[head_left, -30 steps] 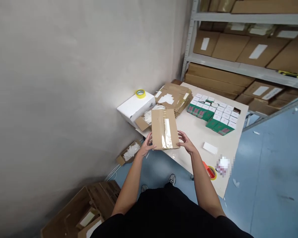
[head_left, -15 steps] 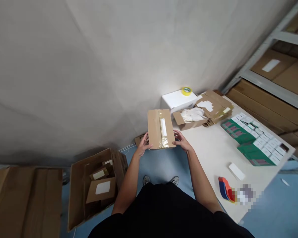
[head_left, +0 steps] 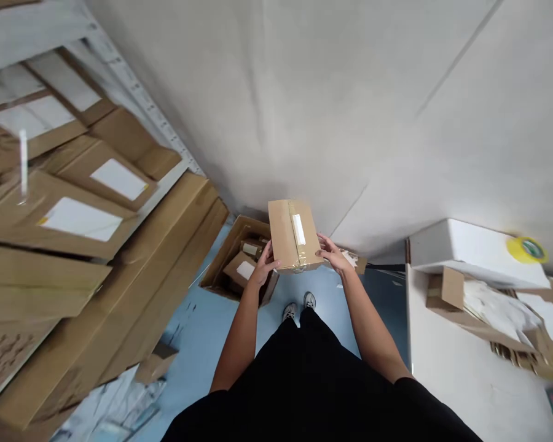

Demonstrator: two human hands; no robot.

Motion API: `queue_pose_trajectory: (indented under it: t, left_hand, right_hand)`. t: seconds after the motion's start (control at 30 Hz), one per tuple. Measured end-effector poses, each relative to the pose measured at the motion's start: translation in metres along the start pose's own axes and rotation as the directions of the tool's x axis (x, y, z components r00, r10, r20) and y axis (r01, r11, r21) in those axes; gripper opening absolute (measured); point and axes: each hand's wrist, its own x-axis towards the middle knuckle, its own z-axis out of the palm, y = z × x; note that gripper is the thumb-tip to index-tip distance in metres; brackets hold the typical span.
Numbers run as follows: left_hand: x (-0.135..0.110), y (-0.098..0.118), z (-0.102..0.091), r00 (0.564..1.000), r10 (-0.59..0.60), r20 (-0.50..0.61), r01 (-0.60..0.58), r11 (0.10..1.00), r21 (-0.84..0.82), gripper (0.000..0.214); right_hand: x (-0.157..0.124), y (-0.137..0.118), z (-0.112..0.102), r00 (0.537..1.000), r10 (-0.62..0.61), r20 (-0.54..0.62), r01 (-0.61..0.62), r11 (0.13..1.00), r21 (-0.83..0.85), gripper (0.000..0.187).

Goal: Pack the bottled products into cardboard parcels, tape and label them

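Note:
A small brown cardboard box point(head_left: 294, 235) sealed with clear tape and bearing a white label is held out in front of me. My left hand point(head_left: 264, 264) grips its lower left side, and my right hand point(head_left: 330, 255) grips its right end. Below the held box and my left hand, an open cardboard carton point(head_left: 235, 261) stands on the floor with flattened cardboard pieces and white labels inside.
A white table point(head_left: 456, 368) runs along the right edge, bearing a white box point(head_left: 470, 248), a yellow tape roll point(head_left: 526, 250) and a small carton with white packing point(head_left: 447, 288). Large labelled cartons point(head_left: 87, 227) on metal shelving fill the left. The wall stands ahead.
The view has swung round, sliding the table to the right edge and bringing the shelving in on the left. Both hands still hold the box, now over the floor carton.

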Motion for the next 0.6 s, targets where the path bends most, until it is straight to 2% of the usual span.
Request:
queue_pose_trajectory:
  t: [0.1, 0.2, 0.27, 0.37, 0.43, 0.5, 0.6]
  left_hand:
    - [-0.027, 0.002, -0.03, 0.986, -0.007, -0.164, 0.006, 1.0, -0.005, 0.109]
    - [-0.054, 0.006, -0.051, 0.947, -0.05, -0.316, 0.045, 0.999, -0.023, 0.107]
    - [-0.069, 0.01, -0.063, 0.915, -0.065, -0.398, 0.056, 0.998, -0.034, 0.105]
    - [-0.081, 0.018, -0.078, 0.88, -0.025, -0.474, 0.03, 1.0, 0.004, 0.1]
    - [-0.078, 0.024, -0.088, 0.864, 0.015, -0.504, 0.002, 0.999, 0.035, 0.095]
    - [-0.066, 0.028, -0.097, 0.841, 0.025, -0.54, -0.006, 0.999, 0.036, 0.09]
    - [-0.036, 0.029, -0.105, 0.778, 0.03, -0.628, 0.011, 0.998, 0.062, 0.085]
  right_hand:
    - [0.046, 0.005, 0.036, 0.984, 0.073, 0.16, -0.067, 0.997, -0.039, 0.081]
    - [0.083, 0.013, 0.074, 0.941, 0.135, 0.31, -0.116, 0.99, -0.081, 0.079]
    - [0.1, 0.021, 0.097, 0.911, 0.169, 0.376, -0.136, 0.984, -0.111, 0.077]
    - [0.114, 0.034, 0.122, 0.876, 0.2, 0.439, -0.156, 0.979, -0.134, 0.077]
    - [0.123, 0.043, 0.133, 0.86, 0.195, 0.472, -0.155, 0.98, -0.122, 0.079]
    - [0.136, 0.049, 0.142, 0.864, 0.148, 0.481, -0.124, 0.989, -0.083, 0.083]
    - [0.172, 0.048, 0.155, 0.918, 0.036, 0.396, -0.016, 0.998, -0.054, 0.092]
